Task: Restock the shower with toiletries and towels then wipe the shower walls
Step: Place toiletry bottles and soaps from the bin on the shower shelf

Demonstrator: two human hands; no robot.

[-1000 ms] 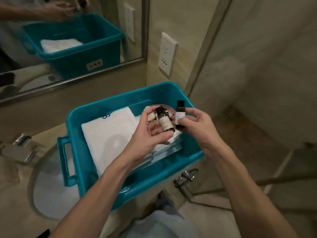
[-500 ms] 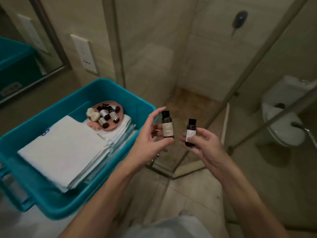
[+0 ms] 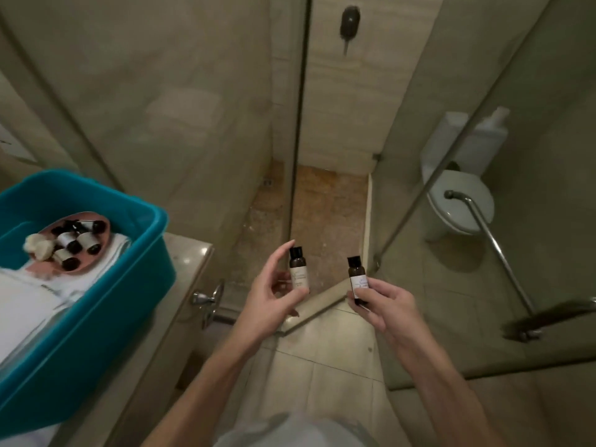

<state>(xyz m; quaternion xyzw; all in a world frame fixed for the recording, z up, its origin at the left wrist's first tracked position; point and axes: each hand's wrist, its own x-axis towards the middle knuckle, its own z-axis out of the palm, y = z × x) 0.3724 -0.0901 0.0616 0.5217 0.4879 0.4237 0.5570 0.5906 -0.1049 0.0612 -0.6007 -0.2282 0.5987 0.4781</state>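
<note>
My left hand [image 3: 269, 296] pinches a small dark toiletry bottle [image 3: 298, 269] with a pale label, held upright. My right hand [image 3: 385, 306] holds a second small dark bottle [image 3: 357, 277], also upright. Both hands hover above the shower's threshold, in front of the open glass stall. At the left, a teal bin [image 3: 142, 262] on the counter holds folded white towels [image 3: 29, 304] and a pink dish [image 3: 93, 262] with several more small bottles.
A glass shower door [image 3: 483, 221] stands open to the right, its bar handle [image 3: 490, 240] slanting down. The shower floor [image 3: 322, 214] is brown stone. A white toilet [image 3: 461, 201] shows through the glass. A chrome handle [image 3: 206, 298] sticks out below the counter edge.
The view has swung right, from the bin toward the shower. Both hands carried the two bottles away from the bin and now hold them further apart over the shower entrance.
</note>
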